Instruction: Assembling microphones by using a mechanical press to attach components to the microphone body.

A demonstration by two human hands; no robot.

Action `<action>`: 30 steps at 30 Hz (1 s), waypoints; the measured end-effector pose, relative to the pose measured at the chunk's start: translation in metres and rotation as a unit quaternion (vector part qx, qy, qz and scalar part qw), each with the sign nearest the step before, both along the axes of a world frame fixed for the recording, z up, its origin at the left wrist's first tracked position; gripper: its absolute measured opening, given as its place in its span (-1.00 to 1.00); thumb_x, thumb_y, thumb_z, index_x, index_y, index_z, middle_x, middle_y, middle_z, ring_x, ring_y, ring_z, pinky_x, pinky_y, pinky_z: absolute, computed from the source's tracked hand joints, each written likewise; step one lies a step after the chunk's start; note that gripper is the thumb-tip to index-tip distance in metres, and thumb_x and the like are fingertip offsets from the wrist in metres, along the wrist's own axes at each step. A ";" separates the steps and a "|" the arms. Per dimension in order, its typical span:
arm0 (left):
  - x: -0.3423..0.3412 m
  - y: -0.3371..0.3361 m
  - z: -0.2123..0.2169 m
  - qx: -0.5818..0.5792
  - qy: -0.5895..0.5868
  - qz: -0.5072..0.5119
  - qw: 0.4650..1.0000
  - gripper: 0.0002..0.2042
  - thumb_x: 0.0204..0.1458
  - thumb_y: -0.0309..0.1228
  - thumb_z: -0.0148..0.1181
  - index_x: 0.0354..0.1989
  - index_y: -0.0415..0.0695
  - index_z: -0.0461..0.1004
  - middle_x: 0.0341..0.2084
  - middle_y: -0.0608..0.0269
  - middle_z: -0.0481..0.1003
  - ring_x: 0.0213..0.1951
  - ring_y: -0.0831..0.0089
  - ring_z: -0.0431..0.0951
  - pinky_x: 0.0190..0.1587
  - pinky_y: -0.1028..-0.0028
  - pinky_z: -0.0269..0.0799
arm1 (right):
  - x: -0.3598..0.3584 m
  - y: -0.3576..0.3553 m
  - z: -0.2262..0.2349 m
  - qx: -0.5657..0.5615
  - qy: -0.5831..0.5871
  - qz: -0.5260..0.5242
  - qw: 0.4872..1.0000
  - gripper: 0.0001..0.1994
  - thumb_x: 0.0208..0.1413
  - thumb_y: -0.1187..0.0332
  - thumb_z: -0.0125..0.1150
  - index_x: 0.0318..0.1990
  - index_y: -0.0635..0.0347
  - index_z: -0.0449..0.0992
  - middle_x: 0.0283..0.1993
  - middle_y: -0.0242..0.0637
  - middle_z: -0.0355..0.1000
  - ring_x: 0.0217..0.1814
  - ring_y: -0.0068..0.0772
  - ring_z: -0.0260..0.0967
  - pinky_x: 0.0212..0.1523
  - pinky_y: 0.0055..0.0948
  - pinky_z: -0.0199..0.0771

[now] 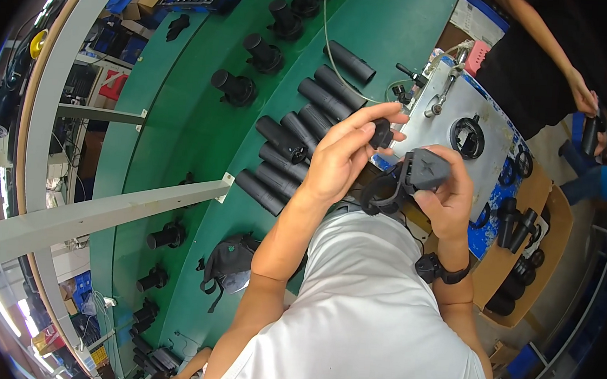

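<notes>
My left hand (339, 157) pinches a small black plastic piece (381, 134) between thumb and fingers. Close beside it, my right hand (452, 193) is closed around a boxy black part (426, 170) with a raised cross on its face. A black ring-shaped part (383, 192) sits against the left side of that boxy part; whether the two are joined I cannot tell. Both hands are held up in front of my body, and the pieces do not touch. On my right wrist is a black strapped device (443, 270).
Several black tubes (269, 193) lie on the green bench (358, 17), with flanged black parts (262, 53) behind. A metal plate (427, 128) carries a black ring fitting (467, 137) and a ratchet wrench (442, 93). A cardboard box (557, 242) holds black parts. A co-worker (531, 57) stands at the far right.
</notes>
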State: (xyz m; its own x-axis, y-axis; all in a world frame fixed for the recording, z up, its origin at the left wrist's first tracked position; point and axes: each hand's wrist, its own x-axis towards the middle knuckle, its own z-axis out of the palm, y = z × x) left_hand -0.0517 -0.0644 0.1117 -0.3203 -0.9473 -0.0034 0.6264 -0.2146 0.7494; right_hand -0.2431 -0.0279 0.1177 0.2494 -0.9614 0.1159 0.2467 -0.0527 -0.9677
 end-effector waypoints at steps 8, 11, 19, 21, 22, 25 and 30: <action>0.004 0.015 0.010 -0.063 -0.060 0.042 0.995 -0.51 0.23 -0.38 -0.10 0.30 -0.32 0.10 0.14 -0.13 0.32 0.06 0.22 0.45 0.06 0.39 0.41 | -0.011 -0.006 -0.001 -0.002 0.003 0.002 1.000 -0.35 -0.12 0.38 0.40 0.15 0.40 0.26 -0.10 -0.20 0.38 -0.03 -0.47 0.32 0.06 -0.42 0.30; 0.009 0.021 0.019 -0.063 -0.080 0.054 0.993 -0.49 0.18 -0.37 0.04 0.28 -0.29 0.13 0.07 -0.13 0.39 -0.06 0.26 0.53 -0.06 0.43 0.48 | -0.008 -0.007 -0.004 -0.079 -0.034 -0.011 0.996 -0.35 -0.16 0.31 0.43 0.09 0.36 0.27 -0.17 -0.16 0.38 -0.07 -0.38 0.33 0.03 -0.40 0.31; 0.009 0.023 -0.002 -0.092 -0.132 0.096 0.982 -0.66 0.08 -0.41 0.19 0.01 -0.31 0.41 -0.06 0.00 0.48 -0.16 0.40 0.55 -0.10 0.49 0.45 | 0.005 -0.019 -0.009 -0.028 -0.019 -0.087 0.996 -0.44 -0.02 0.28 0.33 0.12 0.25 0.28 -0.11 -0.24 0.33 -0.22 -0.57 0.27 -0.34 -0.61 0.33; 0.008 0.028 -0.004 -0.070 -0.196 0.173 0.963 -0.66 0.10 -0.45 0.14 0.03 -0.36 0.42 -0.05 0.08 0.48 -0.08 0.41 0.52 0.05 0.48 0.35 | 0.011 -0.032 -0.005 0.073 -0.067 -0.124 0.987 -0.54 0.08 0.36 0.23 0.14 0.24 0.30 -0.13 -0.32 0.35 -0.27 -0.61 0.24 -0.38 -0.61 0.27; 0.012 0.030 -0.003 -0.051 -0.163 0.159 0.972 -0.64 0.07 -0.63 0.10 0.08 -0.41 0.37 0.05 0.09 0.37 0.02 0.41 0.44 0.11 0.43 0.32 | 0.010 -0.042 -0.004 0.123 -0.110 -0.115 0.980 -0.58 0.13 0.39 0.18 0.14 0.23 0.31 -0.14 -0.36 0.35 -0.30 -0.62 0.22 -0.40 -0.61 0.23; 0.014 0.039 -0.005 -0.089 -0.193 0.133 0.968 -0.61 0.08 -0.66 0.08 0.13 -0.40 0.33 0.07 0.08 0.34 0.03 0.38 0.44 0.14 0.44 0.31 | 0.017 -0.066 0.000 0.128 -0.166 -0.136 0.968 -0.67 0.17 0.35 0.17 0.07 0.17 0.39 -0.17 -0.48 0.37 -0.31 -0.63 0.21 -0.37 -0.63 0.19; -0.006 0.057 -0.006 -0.060 -0.134 0.027 0.989 -0.59 -0.04 -0.77 0.17 0.04 -0.35 0.37 0.05 0.08 0.40 -0.07 0.50 0.47 -0.01 0.53 0.41 | 0.027 -0.083 0.005 0.133 -0.192 -0.141 0.962 -0.75 0.18 0.34 0.16 0.00 0.15 0.43 -0.16 -0.48 0.41 -0.29 -0.64 0.24 -0.38 -0.61 0.21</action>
State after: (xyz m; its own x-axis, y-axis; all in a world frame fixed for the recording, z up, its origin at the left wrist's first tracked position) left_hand -0.0578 -0.0077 0.1055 -0.2719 -0.9618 0.0319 0.4110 -0.0861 0.9076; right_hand -0.2166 -0.1112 0.1224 -0.0387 -0.9929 -0.1122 0.6016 0.0665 -0.7960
